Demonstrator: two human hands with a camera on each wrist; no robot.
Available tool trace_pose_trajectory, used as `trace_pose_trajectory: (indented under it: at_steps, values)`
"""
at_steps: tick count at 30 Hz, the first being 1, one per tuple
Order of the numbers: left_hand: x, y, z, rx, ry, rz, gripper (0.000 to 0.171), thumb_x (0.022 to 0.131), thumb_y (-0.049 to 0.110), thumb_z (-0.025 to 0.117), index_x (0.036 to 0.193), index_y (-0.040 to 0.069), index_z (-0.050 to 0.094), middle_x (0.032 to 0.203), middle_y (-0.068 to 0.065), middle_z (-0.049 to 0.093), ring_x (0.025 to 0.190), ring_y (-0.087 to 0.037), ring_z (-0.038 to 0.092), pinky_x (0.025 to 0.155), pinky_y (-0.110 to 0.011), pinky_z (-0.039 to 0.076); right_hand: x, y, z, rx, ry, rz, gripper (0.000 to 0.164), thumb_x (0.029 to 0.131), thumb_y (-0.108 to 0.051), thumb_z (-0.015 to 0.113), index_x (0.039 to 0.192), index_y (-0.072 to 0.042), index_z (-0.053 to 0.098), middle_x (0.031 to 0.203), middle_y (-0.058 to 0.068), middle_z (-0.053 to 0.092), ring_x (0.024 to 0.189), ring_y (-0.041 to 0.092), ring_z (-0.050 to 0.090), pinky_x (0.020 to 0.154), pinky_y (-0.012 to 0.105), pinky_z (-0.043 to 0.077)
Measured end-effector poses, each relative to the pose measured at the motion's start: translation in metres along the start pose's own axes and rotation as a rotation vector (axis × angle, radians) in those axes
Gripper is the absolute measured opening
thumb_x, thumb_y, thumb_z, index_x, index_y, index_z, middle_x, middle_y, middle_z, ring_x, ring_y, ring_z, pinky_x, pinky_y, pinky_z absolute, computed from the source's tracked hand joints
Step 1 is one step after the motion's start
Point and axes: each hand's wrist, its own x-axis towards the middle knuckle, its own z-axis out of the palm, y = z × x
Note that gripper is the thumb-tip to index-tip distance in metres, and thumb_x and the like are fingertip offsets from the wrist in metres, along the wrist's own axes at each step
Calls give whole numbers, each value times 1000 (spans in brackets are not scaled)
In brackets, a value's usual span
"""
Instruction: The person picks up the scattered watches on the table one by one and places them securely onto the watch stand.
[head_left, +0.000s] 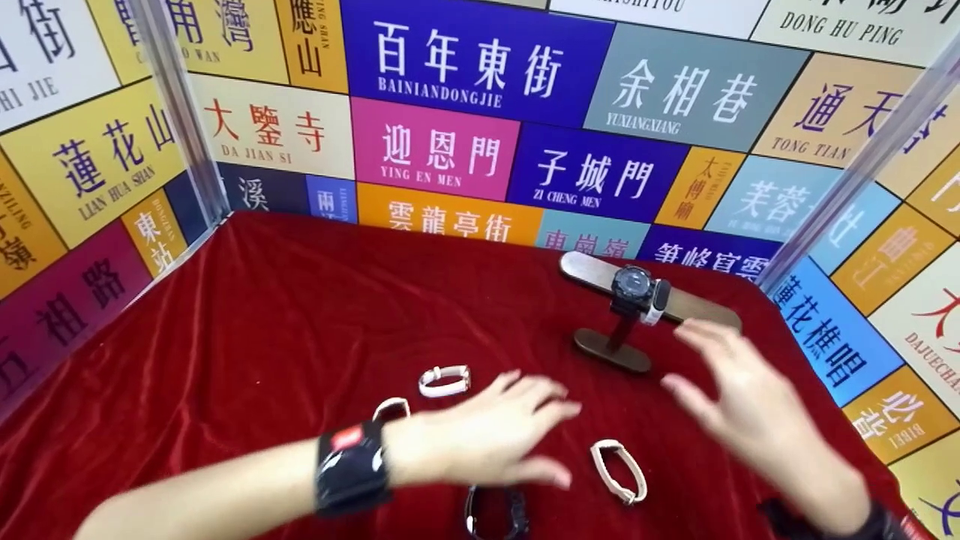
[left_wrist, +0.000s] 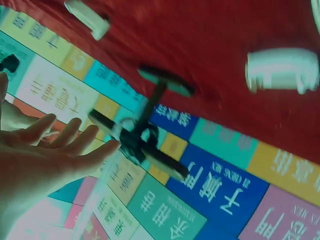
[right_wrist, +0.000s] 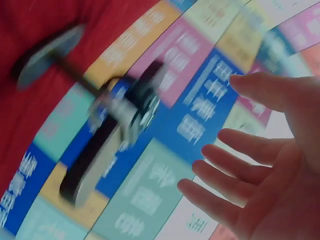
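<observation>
My left hand reaches over the cloth, fingers spread and nothing in them. The right hand is held up just right of a T-shaped watch stand, fingers apart and holding nothing. A black round-faced watch and a white-strapped band hang side by side on the stand's bar. Between the hands lies a beige looped strap. Below the left palm is a black watch, partly hidden. Both bare hands also show in the wrist views, apart from the stand.
Dark red cloth covers the table. A white band and a pale one, partly covered by the left wrist, lie on it. Panels of colourful sign lettering and clear posts close off the back and sides.
</observation>
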Motion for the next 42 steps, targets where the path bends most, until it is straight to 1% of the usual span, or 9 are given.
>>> trace_pose_trajectory:
  at_steps: [8, 13, 17, 25, 30, 32, 35, 39, 42]
  values:
    - [-46, 19, 30, 80, -7, -66, 88, 85, 73, 59, 147, 12, 46, 135, -4, 55, 124, -18, 55, 94, -39, 55, -32, -32, 35, -30, 40, -181, 70, 72, -21, 90, 134, -9, 61, 130, 5, 65, 118, 21, 65, 90, 37, 58]
    - [-58, 22, 45, 135, -23, -102, 85, 76, 62, 77, 140, 10, 53, 123, -2, 58, 108, -17, 59, 78, -30, 56, -49, -37, 57, -1, 19, -250, 72, 68, -23, 91, 133, -11, 63, 128, 1, 65, 115, 16, 65, 94, 21, 53]
    - [-59, 22, 50, 115, -22, -118, 70, 73, 49, 84, 125, 10, 59, 110, -1, 58, 96, -15, 58, 68, -22, 55, -61, -42, 71, 37, -38, -291, 69, 73, -28, 89, 134, -11, 61, 129, -1, 64, 113, 15, 65, 93, 21, 54]
    - [-56, 18, 37, -103, 18, -198, 63, 68, 29, 84, 121, 8, 57, 107, -1, 55, 96, -14, 55, 73, -19, 57, -64, -44, 73, 96, -59, -303, 67, 77, -30, 86, 136, -13, 59, 130, -4, 62, 110, 11, 65, 95, 7, 47]
    - [-48, 10, 10, -208, 167, -239, 67, 68, 23, 83, 127, 6, 56, 117, -5, 56, 106, -16, 56, 88, -21, 57, -56, -41, 56, 121, 20, -278, 76, 69, -23, 91, 137, -14, 60, 130, -2, 64, 113, 15, 65, 102, 4, 41]
    - [-45, 7, -3, -241, 248, -221, 67, 69, 21, 82, 129, 6, 55, 121, -5, 55, 111, -16, 56, 94, -23, 55, -51, -41, 48, 125, 71, -281, 80, 66, -19, 93, 139, -13, 59, 129, 0, 65, 114, 16, 65, 104, 4, 40]
    - [-42, 4, -20, -271, 378, -139, 67, 71, 19, 82, 130, 8, 53, 125, -6, 54, 117, -16, 55, 100, -24, 53, -46, -43, 34, 154, 128, -285, 72, 78, -28, 87, 141, -10, 57, 131, 4, 64, 118, 14, 63, 107, 4, 37]
    - [-41, 6, -36, -312, 543, 83, 67, 73, 17, 81, 132, 6, 50, 130, -8, 52, 122, -16, 52, 103, -24, 51, -40, -54, 17, 212, 180, -317, 68, 94, -49, 64, 143, -3, 53, 135, 12, 61, 129, 6, 54, 109, 6, 35]
    - [-39, 10, -42, -333, 610, 254, 67, 76, 16, 80, 133, 5, 47, 133, -11, 51, 126, -19, 52, 106, -25, 50, -37, -68, 6, 289, 218, -357, 73, 95, -50, 61, 140, 6, 52, 135, 19, 58, 133, 7, 51, 110, 8, 37]
